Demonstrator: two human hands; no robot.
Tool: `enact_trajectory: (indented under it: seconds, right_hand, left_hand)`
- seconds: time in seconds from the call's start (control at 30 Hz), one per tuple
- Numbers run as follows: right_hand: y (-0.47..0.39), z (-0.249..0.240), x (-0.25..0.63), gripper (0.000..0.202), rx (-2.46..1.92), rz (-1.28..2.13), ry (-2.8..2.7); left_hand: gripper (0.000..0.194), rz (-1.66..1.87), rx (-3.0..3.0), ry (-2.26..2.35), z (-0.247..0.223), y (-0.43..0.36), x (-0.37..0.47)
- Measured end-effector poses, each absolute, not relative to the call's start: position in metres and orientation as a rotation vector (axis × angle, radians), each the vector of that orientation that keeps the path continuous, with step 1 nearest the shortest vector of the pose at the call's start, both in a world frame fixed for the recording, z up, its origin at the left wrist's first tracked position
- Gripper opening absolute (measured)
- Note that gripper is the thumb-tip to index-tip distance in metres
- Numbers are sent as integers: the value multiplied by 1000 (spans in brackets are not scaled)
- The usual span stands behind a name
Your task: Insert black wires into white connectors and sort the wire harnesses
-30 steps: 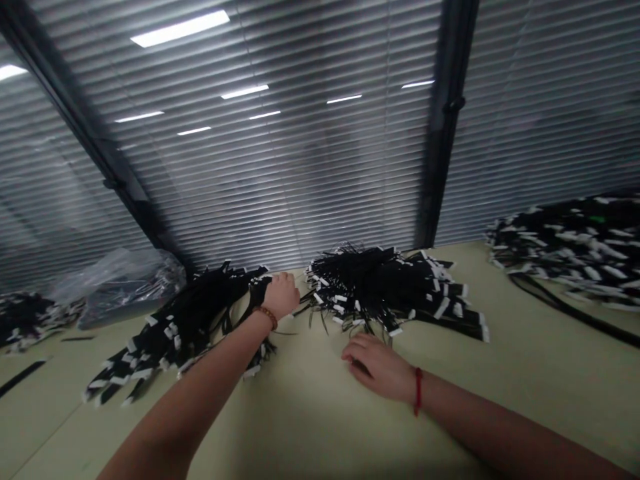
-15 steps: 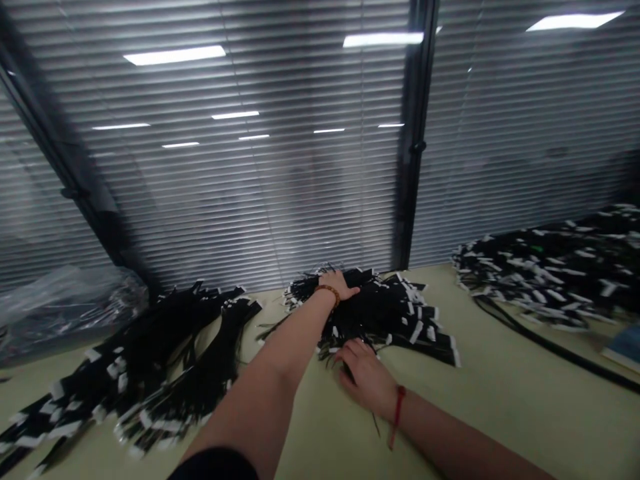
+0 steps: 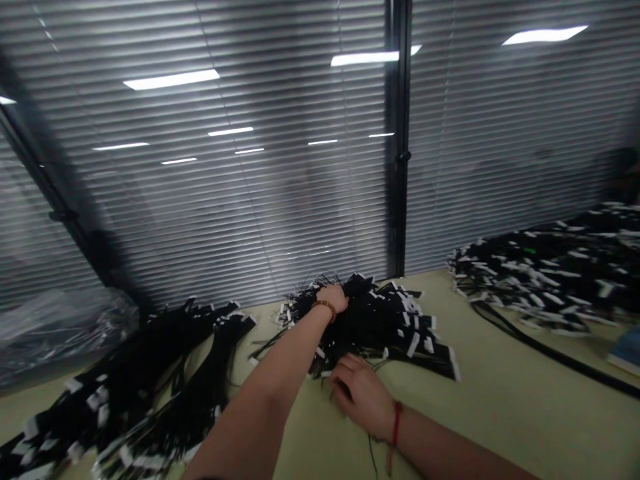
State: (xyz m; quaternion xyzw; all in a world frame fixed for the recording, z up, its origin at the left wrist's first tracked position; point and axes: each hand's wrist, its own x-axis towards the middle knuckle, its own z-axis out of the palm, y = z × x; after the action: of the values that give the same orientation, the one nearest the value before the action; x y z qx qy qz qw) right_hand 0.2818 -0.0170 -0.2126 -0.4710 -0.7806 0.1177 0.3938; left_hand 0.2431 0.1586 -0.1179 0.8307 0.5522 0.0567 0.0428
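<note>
A pile of black cables with white ends (image 3: 380, 320) lies on the pale table against the window. My left hand (image 3: 333, 297), wearing a beaded bracelet, reaches to the back of this pile, its fingers curled down into the cables. At the pile's near edge is my right hand (image 3: 363, 393), with a red string round its wrist. Its fingers and thumb are bent together around thin dark strands of the cables, partly hidden by the hand itself. A loose thin strand hangs down below the right wrist.
More black cables with white ends (image 3: 165, 373) are spread at the left, beside a clear plastic bag (image 3: 65, 330). Another large cable heap (image 3: 550, 273) sits at the right, with a black strap (image 3: 555, 350) and a blue object (image 3: 625, 350). Window blinds (image 3: 250, 213) stand behind.
My left hand's thumb was spread out; now the hand is curled into the cables. My right hand stays by the pile's near edge. The whole view has shifted slightly.
</note>
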Motion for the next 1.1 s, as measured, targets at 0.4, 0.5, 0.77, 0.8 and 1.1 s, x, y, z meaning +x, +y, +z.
enact_trajectory:
  seconds: [0.4,0.5,0.77,0.8,1.1]
  right_hand:
    - [-6,-100,278,42,-776,539,-1305]
    - [2,-45,257,59,-660,709,-1233]
    - [5,-41,255,22,-758,930,-1144]
    - [5,-43,261,20,-779,920,-1136]
    - [-25,-23,289,21,-701,871,-1131]
  left_hand:
    - [24,1334,2509,1553,-60,53,129]
    - [23,1407,2555,1449,-62,19,135]
    - [38,865,2726,1209,-43,-27,106]
    - [32,785,2694,1212,-39,-29,99]
    - [32,1275,2473,1367,-41,-11,99]
